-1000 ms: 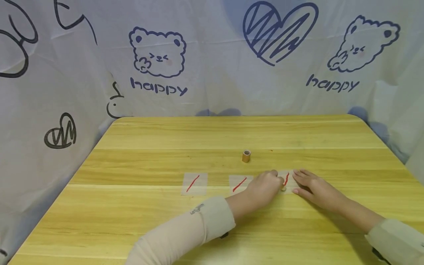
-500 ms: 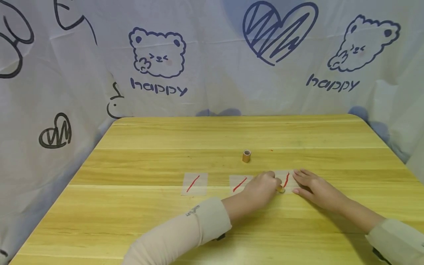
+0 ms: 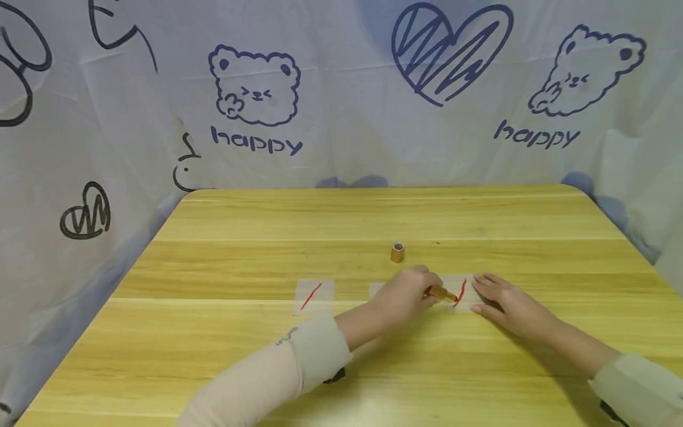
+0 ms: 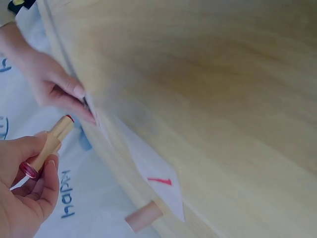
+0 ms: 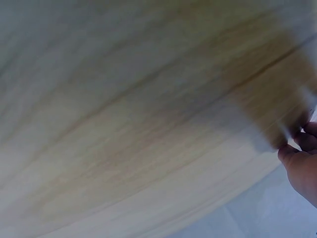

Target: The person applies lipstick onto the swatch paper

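Observation:
My left hand (image 3: 405, 293) pinches a gold lipstick (image 3: 441, 293) between thumb and fingers. Its red tip points right, at the lower end of a red stroke on the right-hand paper square (image 3: 451, 283); I cannot tell if it touches. In the left wrist view the lipstick (image 4: 49, 146) shows its red tip and a dark red base. My right hand (image 3: 514, 305) rests on the right edge of that square, fingers extended. A gold lipstick cap (image 3: 397, 253) stands upright, hollow end up, behind the squares. In the right wrist view only some right-hand fingers (image 5: 302, 158) show.
To the left lies another paper square (image 3: 302, 290) with a red stroke. A middle square (image 3: 376, 289) is mostly hidden by my left hand. The wooden table (image 3: 213, 356) ends at a white printed cloth (image 3: 341, 89). A small red speck (image 3: 437, 242) marks the tabletop.
My left hand has drawn back left and turned, bringing the lipstick's length and red tip into view. It now covers the middle square's stroke. The right hand has stayed put.

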Tool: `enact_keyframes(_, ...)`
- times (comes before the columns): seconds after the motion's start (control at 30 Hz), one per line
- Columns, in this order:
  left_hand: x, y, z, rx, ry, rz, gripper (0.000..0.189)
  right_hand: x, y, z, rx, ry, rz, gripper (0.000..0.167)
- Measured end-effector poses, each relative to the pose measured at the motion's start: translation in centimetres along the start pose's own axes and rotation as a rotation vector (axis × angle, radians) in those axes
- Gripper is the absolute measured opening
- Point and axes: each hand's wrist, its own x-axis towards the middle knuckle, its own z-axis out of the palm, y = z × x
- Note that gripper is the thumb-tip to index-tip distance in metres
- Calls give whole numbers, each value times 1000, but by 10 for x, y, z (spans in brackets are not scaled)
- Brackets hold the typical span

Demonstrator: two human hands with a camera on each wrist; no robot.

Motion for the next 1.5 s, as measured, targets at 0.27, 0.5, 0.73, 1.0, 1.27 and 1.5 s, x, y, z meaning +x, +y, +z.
enact_keyframes(0.27,-10,-18,-11,-186,92,-43,21,0,1,-1,-23,12,-12,50)
enact_keyframes(0.5,-20,-35,-21,-367,185,-112,23,0,1,0,-31,23,-29,50)
enact_keyframes(0.73,-28,-48,-26,-523,285,-244,21,1,0,-2,-38,28,-33,51)
enact_keyframes(1.0,-39,-58,-25,-679,328,-396,22,5,-2,-8,29,8,40,55)
enact_keyframes(1.27,-48,-63,-26,-775,344,-458,22,12,-20,-20,129,78,54,50)
enact_keyframes(1.5,-54,-63,-26,-817,349,-486,21,22,-46,-19,275,104,107,47)
